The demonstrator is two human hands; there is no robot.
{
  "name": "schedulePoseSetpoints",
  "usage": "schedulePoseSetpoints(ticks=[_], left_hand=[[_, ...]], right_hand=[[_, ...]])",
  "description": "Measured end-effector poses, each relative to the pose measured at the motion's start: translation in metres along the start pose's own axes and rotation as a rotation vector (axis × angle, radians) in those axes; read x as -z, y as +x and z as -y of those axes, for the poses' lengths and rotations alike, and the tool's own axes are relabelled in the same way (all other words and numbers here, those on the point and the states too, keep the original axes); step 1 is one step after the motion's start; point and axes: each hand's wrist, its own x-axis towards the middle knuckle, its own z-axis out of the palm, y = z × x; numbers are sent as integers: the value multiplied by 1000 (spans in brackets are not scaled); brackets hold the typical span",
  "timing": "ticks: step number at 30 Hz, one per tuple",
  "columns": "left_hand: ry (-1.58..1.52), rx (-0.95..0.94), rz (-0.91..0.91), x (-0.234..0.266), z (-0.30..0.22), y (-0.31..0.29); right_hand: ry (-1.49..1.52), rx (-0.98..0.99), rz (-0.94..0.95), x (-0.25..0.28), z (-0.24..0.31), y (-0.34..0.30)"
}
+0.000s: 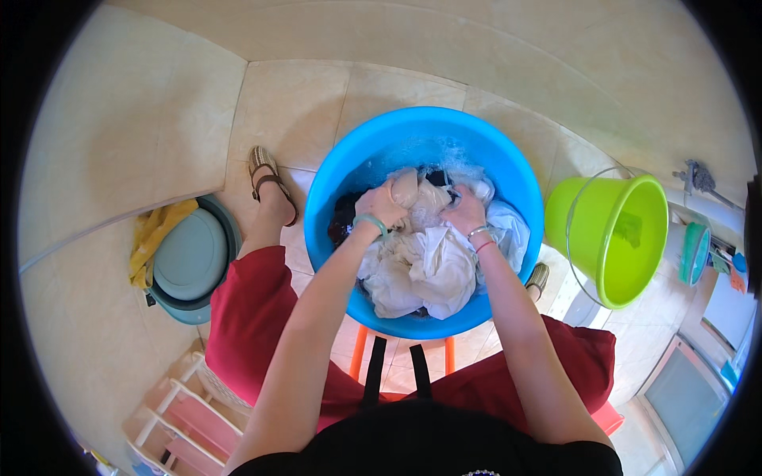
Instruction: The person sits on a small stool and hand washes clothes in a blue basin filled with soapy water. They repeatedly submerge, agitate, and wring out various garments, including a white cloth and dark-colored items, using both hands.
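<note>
A large round blue basin [327, 170] holds soapy water and a heap of wet laundry. My left hand [381, 205], with a pale green bangle at its wrist, is closed on a pale beige garment [429, 198] that has a rounded, cup-like part. My right hand [467, 210], wearing a silver bracelet and a red cord, is closed on the other side of the same garment. Its fingertips are partly hidden in the cloth. Nearer to me lies bunched white cloth [432, 266]. Dark cloth [344, 216] shows at the left, and bluish-white cloth [508, 230] at the right.
Orange legs [359, 351] show beneath the basin, between my knees. A lime-green bucket [583, 214] lies tilted at the right. At left are stacked grey-green basins [190, 252] with a yellow cloth [159, 234]. A pink-and-white rack [194, 420] stands at the lower left.
</note>
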Motion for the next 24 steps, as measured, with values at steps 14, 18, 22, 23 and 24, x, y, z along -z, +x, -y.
schedulePoseSetpoints(ticks=[14,18,22,23,24], left_hand=[[-1003,-154,-350,-2,-48,-132],[-1246,-264,-349,17,-72,-167],[-1371,-376,-298,44,-98,-212],[-1403,-399,-292,50,-103,-222],[-1441,-427,-252,55,-105,-231]], right_hand=[[276,151,-287,79,67,-127],[430,175,-254,113,86,-151],[508,134,-224,163,127,-187],[537,179,-266,169,136,-195],[524,175,-271,177,143,-202]])
